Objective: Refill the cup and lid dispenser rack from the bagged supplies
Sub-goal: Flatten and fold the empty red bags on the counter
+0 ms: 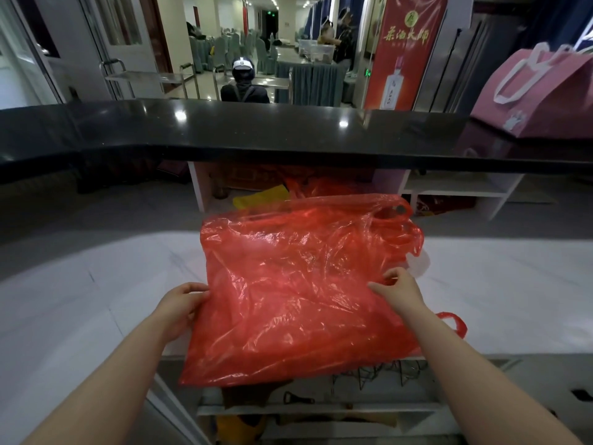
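A large red translucent plastic bag lies spread flat over the white lower counter, its near edge hanging past the counter's front. My left hand pinches the bag's left edge. My right hand pinches the crumpled plastic near the bag's right side. The bag's handles point to the far right. What the bag holds cannot be made out. No cups, lids or dispenser rack show in view.
A raised black countertop runs across behind, with a pink gift bag on its right end. More red bags and a yellow one sit in the cubby beneath it. Open shelves with clutter lie below the bag. A person sits beyond the counter.
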Motion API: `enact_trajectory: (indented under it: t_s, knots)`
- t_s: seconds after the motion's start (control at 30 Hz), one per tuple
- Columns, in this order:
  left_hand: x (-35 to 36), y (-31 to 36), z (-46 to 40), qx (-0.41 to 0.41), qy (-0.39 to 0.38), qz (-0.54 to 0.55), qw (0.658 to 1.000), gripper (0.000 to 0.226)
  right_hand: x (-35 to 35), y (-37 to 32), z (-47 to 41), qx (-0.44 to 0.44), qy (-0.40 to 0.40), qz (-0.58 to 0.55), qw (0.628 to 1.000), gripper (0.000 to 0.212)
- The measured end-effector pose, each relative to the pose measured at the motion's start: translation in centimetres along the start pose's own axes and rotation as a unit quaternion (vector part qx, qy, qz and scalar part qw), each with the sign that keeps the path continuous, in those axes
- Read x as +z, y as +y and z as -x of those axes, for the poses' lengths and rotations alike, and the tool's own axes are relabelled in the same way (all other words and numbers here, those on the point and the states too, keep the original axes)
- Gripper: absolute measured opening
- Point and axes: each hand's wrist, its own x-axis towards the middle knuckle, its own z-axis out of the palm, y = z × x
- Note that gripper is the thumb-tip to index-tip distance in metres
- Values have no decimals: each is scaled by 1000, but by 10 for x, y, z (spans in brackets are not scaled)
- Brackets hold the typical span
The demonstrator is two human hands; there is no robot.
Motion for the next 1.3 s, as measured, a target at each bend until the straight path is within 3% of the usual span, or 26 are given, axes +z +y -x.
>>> enact_trajectory:
  t_s: [0.13, 0.4, 0.53, 0.7, 0.87, 1.07, 1.3]
  knots:
    - [1, 1, -4, 7, 10, 12, 1000, 5, 2, 2, -5, 18, 40, -13, 999, 33]
    - [-18, -5, -24, 51, 126, 50, 989, 24, -17, 10, -8, 75, 103, -65, 990, 27]
    - [-14, -11, -25, 62, 111, 46, 991, 33, -17, 11, 0, 61, 103, -99, 988, 26]
    - [-18, -12, -10, 48, 13, 77, 996, 43, -21, 12, 10, 31, 36, -150, 988, 25]
    - [-31, -16, 4, 86, -32, -18, 996, 59, -31, 10, 17, 62, -22, -179, 982, 41]
    - [-53, -9, 6, 131, -39, -90, 987, 60, -39, 6, 18, 100, -122, -230, 960, 56]
    - [-69, 2, -2, 179, -24, -123, 976, 45, -50, -2, 19, 86, -239, -149, 956, 71]
